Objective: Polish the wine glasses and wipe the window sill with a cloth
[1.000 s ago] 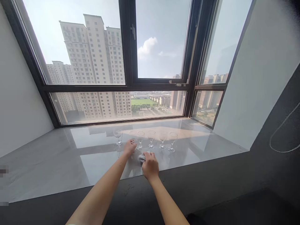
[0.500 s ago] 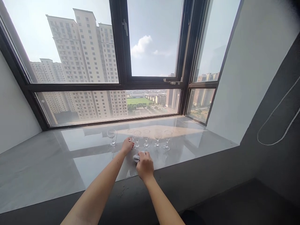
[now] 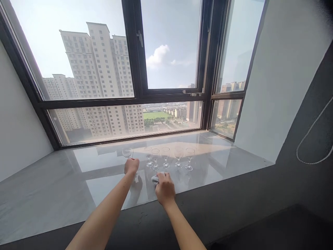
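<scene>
My left hand (image 3: pixel 131 166) is closed at the stem of the leftmost wine glass (image 3: pixel 127 152). The hand hides the stem and foot, while the clear bowl shows above it. My right hand (image 3: pixel 165 190) grips a bunched light-grey cloth (image 3: pixel 155 180) close to the front of the sill. Just beyond the cloth, several clear stemmed glasses stand upright in a loose row. Among them are a glass (image 3: pixel 155 159) nearest the cloth, one in the middle (image 3: pixel 165 157) and one at the right end (image 3: pixel 189 158).
The glossy grey sill (image 3: pixel 65 187) runs below a dark-framed window (image 3: pixel 104 102) and drops off along its front edge. A white wall (image 3: pixel 262 104) closes the right side. At the far right hangs a looped beaded cord (image 3: pixel 309 162).
My left hand has moved left, from beside the row of glasses to the leftmost glass. My right hand still holds the cloth at about the same spot. The view has shifted slightly.
</scene>
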Available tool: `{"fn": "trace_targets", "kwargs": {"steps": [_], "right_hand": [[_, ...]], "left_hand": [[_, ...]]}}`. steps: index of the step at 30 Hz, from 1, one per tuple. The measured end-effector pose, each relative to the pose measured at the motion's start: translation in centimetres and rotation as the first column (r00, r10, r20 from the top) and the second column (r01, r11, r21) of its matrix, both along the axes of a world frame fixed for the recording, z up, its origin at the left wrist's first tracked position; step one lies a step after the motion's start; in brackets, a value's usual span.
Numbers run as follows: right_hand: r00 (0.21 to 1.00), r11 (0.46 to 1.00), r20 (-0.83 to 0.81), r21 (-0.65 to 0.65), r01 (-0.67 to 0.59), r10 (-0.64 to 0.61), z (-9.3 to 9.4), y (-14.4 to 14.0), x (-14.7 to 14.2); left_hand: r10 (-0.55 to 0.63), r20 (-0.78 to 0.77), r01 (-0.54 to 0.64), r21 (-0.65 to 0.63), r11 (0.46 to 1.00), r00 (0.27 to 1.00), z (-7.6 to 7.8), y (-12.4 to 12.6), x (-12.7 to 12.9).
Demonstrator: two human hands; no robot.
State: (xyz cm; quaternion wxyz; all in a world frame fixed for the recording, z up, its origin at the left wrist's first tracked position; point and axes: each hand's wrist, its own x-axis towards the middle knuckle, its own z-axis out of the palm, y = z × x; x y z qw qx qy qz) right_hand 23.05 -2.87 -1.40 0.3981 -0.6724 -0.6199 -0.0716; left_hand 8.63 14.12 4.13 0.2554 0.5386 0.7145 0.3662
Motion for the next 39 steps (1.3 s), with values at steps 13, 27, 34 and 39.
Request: {"fn": "trace_targets", "kwargs": {"steps": [13, 27, 34, 39], "right_hand": [[1.0, 1.0, -0.02, 0.011, 0.007, -0.006, -0.2, 0.1, -0.1], [1.0, 1.0, -0.028, 0.0, 0.013, -0.013, 0.1, -0.1, -0.1], [0.999, 1.0, -0.028, 0.015, 0.026, -0.025, -0.2, 0.0, -0.1], [0.999, 0.999, -0.018, 0.015, 0.036, -0.036, -0.3, 0.0, -0.1]], "left_hand": [[0.028, 0.119, -0.053, 0.211, 0.976, 0.993, 0.7, 3.9, -3.0], [-0.232, 0.192, 0.161, 0.326, 0.932, 0.954, -1.1, -2.1, -3.2], [-0.299, 0.141, 0.228, 0.375, 0.899, 0.944, -1.1, -8.2, -4.8], [-0.274, 0.151, 0.187, 0.429, 0.884, 0.95, -1.8, -9.5, -7.7]]}}
